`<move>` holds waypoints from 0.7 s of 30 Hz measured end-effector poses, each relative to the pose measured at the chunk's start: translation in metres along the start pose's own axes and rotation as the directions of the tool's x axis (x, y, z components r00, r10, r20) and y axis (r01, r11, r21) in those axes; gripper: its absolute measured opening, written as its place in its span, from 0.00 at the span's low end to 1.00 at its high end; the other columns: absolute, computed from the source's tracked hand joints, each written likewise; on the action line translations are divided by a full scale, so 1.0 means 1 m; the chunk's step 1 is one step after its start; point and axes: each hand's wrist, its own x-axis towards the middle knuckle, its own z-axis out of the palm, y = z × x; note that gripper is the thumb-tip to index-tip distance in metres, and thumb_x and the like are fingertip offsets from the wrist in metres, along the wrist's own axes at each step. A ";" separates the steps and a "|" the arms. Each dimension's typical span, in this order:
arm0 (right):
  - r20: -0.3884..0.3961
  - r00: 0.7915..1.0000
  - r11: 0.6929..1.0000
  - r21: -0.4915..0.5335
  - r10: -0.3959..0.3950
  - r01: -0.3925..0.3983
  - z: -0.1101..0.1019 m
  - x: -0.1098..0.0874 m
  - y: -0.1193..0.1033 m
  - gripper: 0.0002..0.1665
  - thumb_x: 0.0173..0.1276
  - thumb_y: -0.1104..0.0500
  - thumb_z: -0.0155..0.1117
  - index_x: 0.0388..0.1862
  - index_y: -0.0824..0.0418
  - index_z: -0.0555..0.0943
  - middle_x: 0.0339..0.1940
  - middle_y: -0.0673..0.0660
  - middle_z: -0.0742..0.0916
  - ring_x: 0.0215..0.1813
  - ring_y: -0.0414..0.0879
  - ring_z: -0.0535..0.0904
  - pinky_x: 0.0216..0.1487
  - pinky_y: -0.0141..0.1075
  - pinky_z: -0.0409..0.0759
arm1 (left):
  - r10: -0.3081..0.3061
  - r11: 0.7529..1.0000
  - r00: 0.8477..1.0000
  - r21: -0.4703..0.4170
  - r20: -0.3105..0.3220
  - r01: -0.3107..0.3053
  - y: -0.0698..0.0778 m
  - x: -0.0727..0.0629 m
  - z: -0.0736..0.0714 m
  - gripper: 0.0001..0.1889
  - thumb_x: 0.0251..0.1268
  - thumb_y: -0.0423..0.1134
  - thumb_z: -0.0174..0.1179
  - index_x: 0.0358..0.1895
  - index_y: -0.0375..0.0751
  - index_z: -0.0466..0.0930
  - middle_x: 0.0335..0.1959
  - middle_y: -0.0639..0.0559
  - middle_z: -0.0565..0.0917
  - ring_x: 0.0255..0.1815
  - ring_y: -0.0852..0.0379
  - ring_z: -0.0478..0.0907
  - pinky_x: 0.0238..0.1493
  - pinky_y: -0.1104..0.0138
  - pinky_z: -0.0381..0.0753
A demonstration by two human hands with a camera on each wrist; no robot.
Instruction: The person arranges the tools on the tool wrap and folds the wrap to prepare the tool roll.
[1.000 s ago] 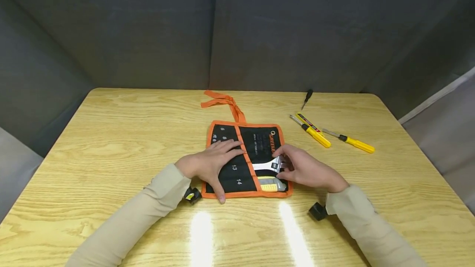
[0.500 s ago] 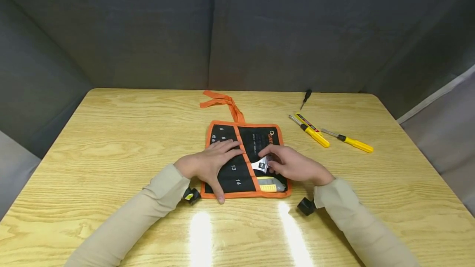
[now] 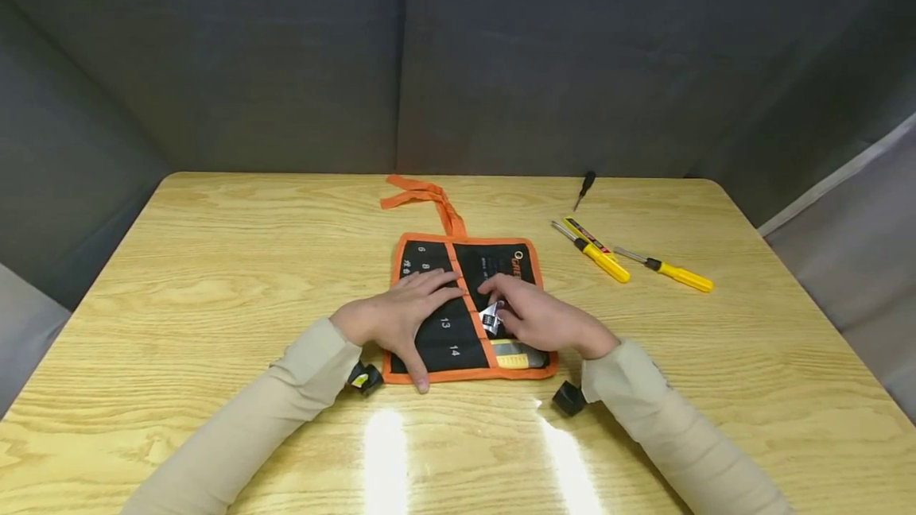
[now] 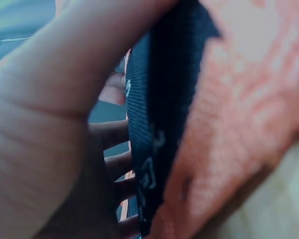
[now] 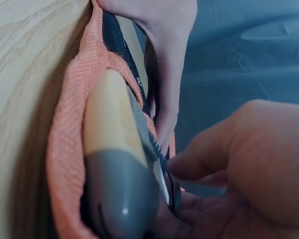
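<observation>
A black tool pouch point(image 3: 511, 253) with orange edging lies unfolded on the table, its pockets printed with numbers. My left hand point(image 3: 393, 315) rests on its left part with fingers spread. In the pouch's right half, an adjustable wrench point(image 3: 490, 319) sits with its handle hidden in a pocket and its silver head showing. My right hand point(image 3: 547, 318) holds the wrench by the head, thumb and fingers curled at it. Just nearer to me, a yellow and grey utility knife point(image 3: 511, 356) sticks out of its pocket; the right wrist view shows the knife's rounded grey end point(image 5: 122, 194) close up.
Right of the pouch lie two yellow-handled screwdrivers point(image 3: 604, 261) point(image 3: 683, 275), a flat yellow item with a dark label point(image 3: 583, 233) and a small black screwdriver point(image 3: 585, 187). Orange ties point(image 3: 422, 193) trail from the pouch's far edge. A grey curtain point(image 3: 286, 62) stands behind the table.
My right hand has moved left, and the adjustable wrench has slid deeper into its pocket, so less of it shows. The left hand has stayed in place on the pouch.
</observation>
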 end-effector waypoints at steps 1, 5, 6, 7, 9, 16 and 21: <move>-0.001 1.000 1.000 0.001 0.009 -0.009 0.000 0.000 -0.001 0.18 0.72 0.70 0.48 0.60 0.70 0.68 0.46 0.60 0.80 0.38 0.43 0.74 0.42 0.38 0.74 | 0.002 1.000 1.000 0.001 -0.001 -0.002 0.000 0.000 0.000 0.68 0.29 0.64 0.78 0.77 0.43 0.48 0.79 0.42 0.43 0.79 0.43 0.38 0.75 0.46 0.41; -0.004 1.000 0.999 -0.029 0.030 -0.030 0.001 -0.002 -0.004 0.17 0.72 0.67 0.53 0.58 0.68 0.71 0.49 0.60 0.79 0.41 0.44 0.76 0.44 0.39 0.76 | -0.004 1.000 1.000 0.005 0.000 0.004 0.002 -0.001 -0.001 0.68 0.30 0.64 0.78 0.77 0.43 0.48 0.79 0.42 0.43 0.79 0.43 0.38 0.76 0.47 0.41; -0.008 0.999 0.998 -0.045 0.036 -0.036 0.002 -0.002 -0.006 0.17 0.71 0.66 0.54 0.58 0.68 0.71 0.49 0.60 0.80 0.41 0.44 0.76 0.44 0.38 0.77 | -0.008 1.000 1.000 0.006 0.004 0.008 0.003 -0.002 -0.001 0.68 0.30 0.64 0.78 0.77 0.43 0.48 0.79 0.43 0.43 0.79 0.43 0.37 0.76 0.47 0.41; -0.014 0.999 0.997 -0.063 0.038 -0.039 0.003 -0.002 -0.007 0.17 0.71 0.65 0.56 0.57 0.67 0.72 0.49 0.60 0.80 0.41 0.43 0.76 0.43 0.38 0.77 | -0.009 1.000 1.000 0.005 0.004 0.009 0.003 -0.002 -0.001 0.68 0.30 0.64 0.78 0.77 0.42 0.48 0.79 0.43 0.43 0.79 0.43 0.37 0.76 0.48 0.41; -0.033 0.998 0.993 -0.102 0.053 -0.056 0.004 -0.002 -0.010 0.17 0.70 0.63 0.58 0.57 0.66 0.73 0.49 0.58 0.81 0.39 0.41 0.76 0.41 0.36 0.77 | -0.012 1.000 1.000 0.005 -0.001 0.012 0.003 -0.003 0.000 0.68 0.31 0.64 0.78 0.77 0.42 0.48 0.79 0.43 0.43 0.79 0.43 0.38 0.76 0.47 0.42; -0.126 0.988 0.967 -0.225 0.089 -0.116 0.007 -0.004 -0.017 0.17 0.68 0.59 0.63 0.54 0.61 0.77 0.45 0.54 0.84 0.38 0.42 0.77 0.44 0.39 0.79 | -0.030 1.000 1.000 0.008 -0.008 0.030 0.002 -0.001 0.002 0.68 0.30 0.65 0.77 0.77 0.44 0.47 0.79 0.43 0.43 0.79 0.43 0.38 0.76 0.48 0.43; -0.161 0.985 0.950 -0.293 0.062 -0.108 0.004 -0.006 -0.014 0.17 0.66 0.57 0.65 0.52 0.60 0.79 0.46 0.55 0.85 0.44 0.48 0.78 0.56 0.49 0.77 | -0.027 1.000 1.000 0.003 -0.006 0.027 0.000 0.000 0.001 0.68 0.30 0.64 0.78 0.77 0.44 0.48 0.79 0.43 0.43 0.79 0.43 0.37 0.76 0.48 0.42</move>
